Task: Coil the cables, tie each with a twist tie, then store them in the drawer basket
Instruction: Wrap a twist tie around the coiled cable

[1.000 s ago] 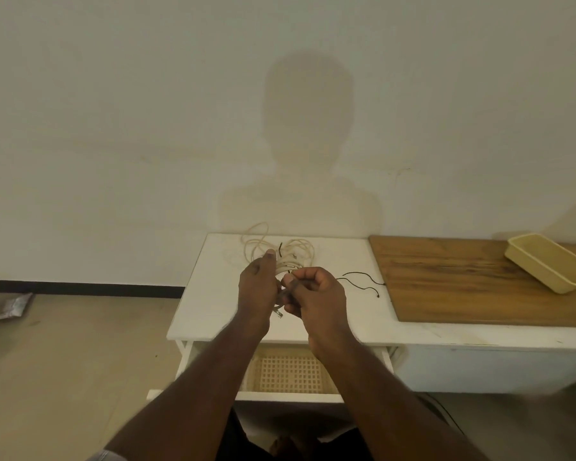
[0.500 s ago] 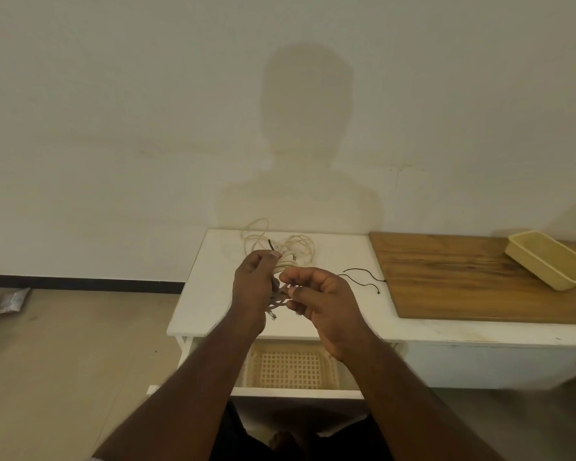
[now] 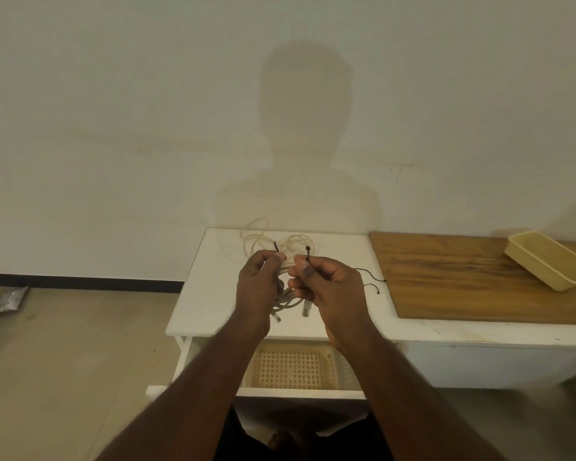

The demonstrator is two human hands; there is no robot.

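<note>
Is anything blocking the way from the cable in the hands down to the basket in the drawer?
Nothing visible does. The coiled cable is held by the left hand and right hand above the white table's front edge. The drawer below is pulled out, and the basket looks open on top.

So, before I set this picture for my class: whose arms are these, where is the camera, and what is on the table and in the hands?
The camera sits on the person's head, looking forward and down, so the two bare arms are the wearer's own. The left hand and right hand each pinch one end of a thin dark twist tie around a coiled cream cable, held above the white table. Behind lies another loose cream cable; to the right, spare dark ties. A wooden board carries a shallow cream plastic tray. Below, the open drawer holds a cream lattice basket.
</note>
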